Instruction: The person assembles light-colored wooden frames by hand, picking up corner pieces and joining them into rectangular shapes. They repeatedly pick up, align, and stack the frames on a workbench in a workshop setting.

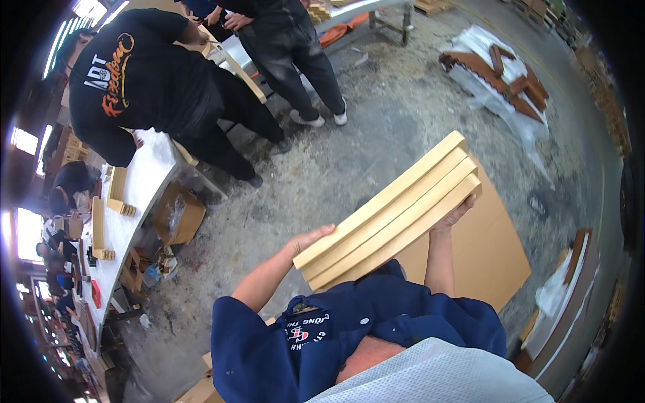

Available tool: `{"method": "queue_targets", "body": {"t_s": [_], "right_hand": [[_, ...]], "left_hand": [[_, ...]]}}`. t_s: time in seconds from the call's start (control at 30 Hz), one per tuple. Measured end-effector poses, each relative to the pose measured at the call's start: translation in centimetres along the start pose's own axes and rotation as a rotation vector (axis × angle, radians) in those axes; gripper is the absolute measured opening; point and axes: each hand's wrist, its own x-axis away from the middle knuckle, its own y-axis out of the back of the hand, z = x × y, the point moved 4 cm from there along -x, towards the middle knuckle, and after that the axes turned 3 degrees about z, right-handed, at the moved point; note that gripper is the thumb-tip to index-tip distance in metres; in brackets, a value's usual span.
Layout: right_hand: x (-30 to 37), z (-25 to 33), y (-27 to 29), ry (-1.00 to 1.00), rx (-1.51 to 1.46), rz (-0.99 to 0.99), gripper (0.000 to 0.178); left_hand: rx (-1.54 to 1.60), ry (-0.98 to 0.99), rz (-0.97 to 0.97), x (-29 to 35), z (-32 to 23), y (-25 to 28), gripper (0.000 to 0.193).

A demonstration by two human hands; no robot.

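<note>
A stack of three pale wooden slats is held up in front of my chest, slanting from lower left to upper right. The slats lie against one another with their long edges stepped. At the lower left end my left hand grips the stack, its thumb on the outer slat and its other fingers mostly hidden. Around the upper right end is my right hand, its fingers wrapped on the near slat's edge. Behind the slats and my right forearm appears a large brown cardboard surface.
A long white-topped table with more pale wooden pieces runs along the left. An open cardboard box stands beside it. Two people work ahead. Brown wooden parts lie on plastic at far right; wrapped boards lie nearer.
</note>
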Motion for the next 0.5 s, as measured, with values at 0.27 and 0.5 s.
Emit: {"method": "queue_targets", "body": {"t_s": [0.27,0.5], "right_hand": [[-30.7,-4.3,2.2,-0.026,0.036,-0.018,0.071],[-55.8,-3.1,-0.3,0.181,0.179,0.007,0.075]], "left_hand": [[-0.783,-0.408,0.039,-10.5,-29.7,5.3,0.090],[-1.118,-0.867,-0.239,-20.6,-54.0,3.0,0.113]]}}
